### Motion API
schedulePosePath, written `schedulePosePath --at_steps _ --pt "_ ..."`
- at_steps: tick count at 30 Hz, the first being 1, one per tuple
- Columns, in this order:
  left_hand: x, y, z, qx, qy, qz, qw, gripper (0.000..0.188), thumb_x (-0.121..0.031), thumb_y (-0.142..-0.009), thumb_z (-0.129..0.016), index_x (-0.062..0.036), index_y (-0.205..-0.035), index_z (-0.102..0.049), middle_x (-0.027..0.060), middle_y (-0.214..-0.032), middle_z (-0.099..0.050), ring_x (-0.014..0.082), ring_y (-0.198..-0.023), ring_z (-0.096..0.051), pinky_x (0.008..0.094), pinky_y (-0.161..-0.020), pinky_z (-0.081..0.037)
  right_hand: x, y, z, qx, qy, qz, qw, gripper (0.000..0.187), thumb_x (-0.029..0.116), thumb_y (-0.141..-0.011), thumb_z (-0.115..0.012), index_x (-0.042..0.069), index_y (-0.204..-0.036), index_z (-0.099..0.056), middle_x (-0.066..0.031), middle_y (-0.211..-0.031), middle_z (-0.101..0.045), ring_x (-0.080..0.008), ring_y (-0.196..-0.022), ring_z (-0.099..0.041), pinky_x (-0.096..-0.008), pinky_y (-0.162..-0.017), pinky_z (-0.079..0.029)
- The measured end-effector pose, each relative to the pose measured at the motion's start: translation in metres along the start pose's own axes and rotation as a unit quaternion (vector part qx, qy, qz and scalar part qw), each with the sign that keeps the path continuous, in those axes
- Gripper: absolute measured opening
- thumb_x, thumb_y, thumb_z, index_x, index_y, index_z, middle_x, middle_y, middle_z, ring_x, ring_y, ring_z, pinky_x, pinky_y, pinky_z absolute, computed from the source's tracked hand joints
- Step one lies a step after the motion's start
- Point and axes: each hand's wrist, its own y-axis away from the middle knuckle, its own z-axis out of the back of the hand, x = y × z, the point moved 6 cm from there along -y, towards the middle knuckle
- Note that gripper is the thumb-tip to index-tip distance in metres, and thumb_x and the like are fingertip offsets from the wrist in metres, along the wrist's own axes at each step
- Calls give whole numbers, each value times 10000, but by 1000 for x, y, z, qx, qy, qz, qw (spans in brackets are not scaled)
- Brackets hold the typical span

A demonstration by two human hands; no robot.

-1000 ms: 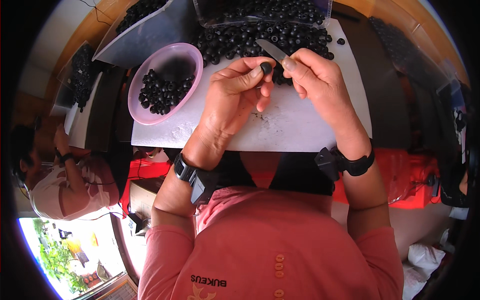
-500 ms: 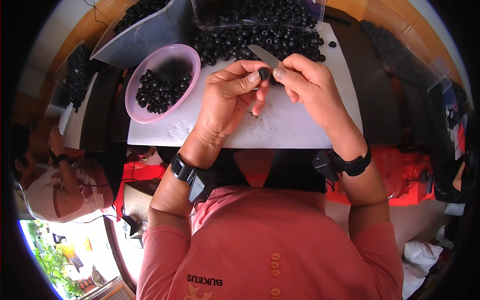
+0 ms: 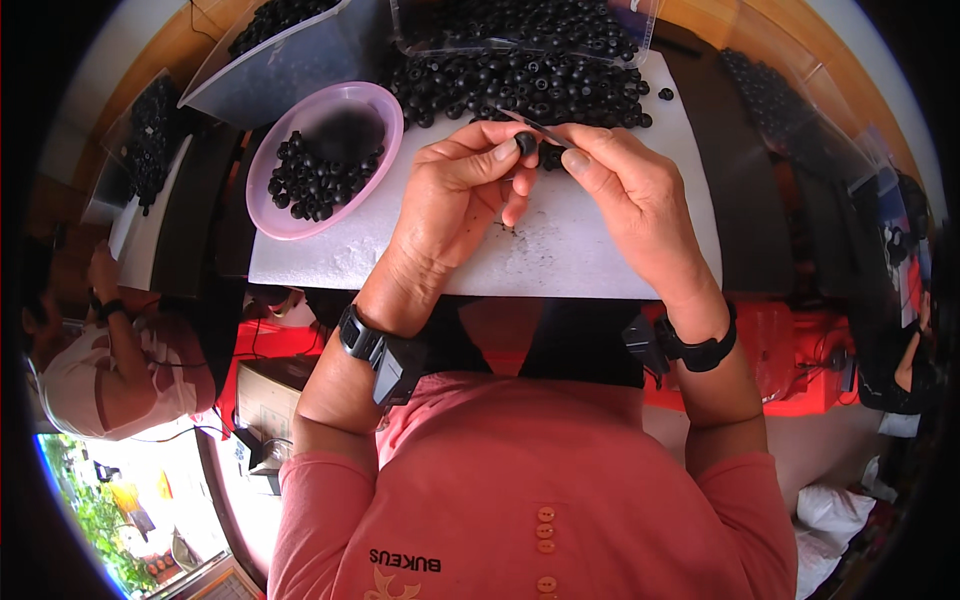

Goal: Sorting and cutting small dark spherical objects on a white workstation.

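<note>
My left hand (image 3: 440,195) pinches a small, round black part (image 3: 526,143) between thumb and fingertips, its other fingers curled below. Close to its right, my right hand (image 3: 635,185) is closed on a thin-bladed knife (image 3: 535,127), whose blade crosses just above the part; the handle is hidden in the fingers. Whether blade and part touch I cannot tell. More black shows between the hands, under the blade. Both hands are above a white board (image 3: 350,262). On its left stands a pink bowl (image 3: 257,205) with many such black parts inside.
A heap of black parts (image 3: 500,85) covers the board's far side, and one loose part (image 3: 666,94) lies at the right. Behind stand a clear bin (image 3: 520,45) and a grey bin (image 3: 290,65) holding more. At the left sits another person (image 3: 130,370).
My right hand has moved slightly right and toward me and turned, so the knife blade now appears narrow, nearly edge-on. The left hand keeps its pinch on the black part.
</note>
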Motion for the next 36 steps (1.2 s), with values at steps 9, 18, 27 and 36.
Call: schedulePosePath --at_steps 9,18,27,36 --pt "1 -3 9 -31 22 6 999 183 -55 -963 -585 60 -1099 -628 144 -899 -664 167 -649 -599 272 -476 -461 -3 -5 -1 27 -17 -85 996 236 304 -983 -594 72 -1012 -627 -61 -654 -624 -214 -558 -617 -328 -534 -464" --pt "-1 -1 3 4 69 23 997 226 -85 -972 -575 48 -1146 -629 122 -864 -655 160 -624 -592 269 -455 -450 12 -10 -5 11 11 0 1000 195 264 -950 -647 77 -941 -593 -40 -735 -657 -197 -605 -639 -321 -521 -480" --pt "-2 0 3 -9 59 8 998 225 -77 -974 -563 56 -1139 -638 118 -850 -647 172 -602 -576 278 -458 -450 18 -11 -4 -16 70 49 996 175 258 -928 -663 97 -899 -601 -30 -740 -639 -222 -630 -638 -342 -518 -480" --pt "-1 1 5 -10 68 13 998 217 -62 -977 -546 64 -1128 -637 132 -807 -619 188 -600 -565 281 -451 -433 20 -13 -7 -24 102 91 990 135 213 -899 -681 108 -885 -597 -18 -724 -622 -215 -635 -630 -342 -522 -479"
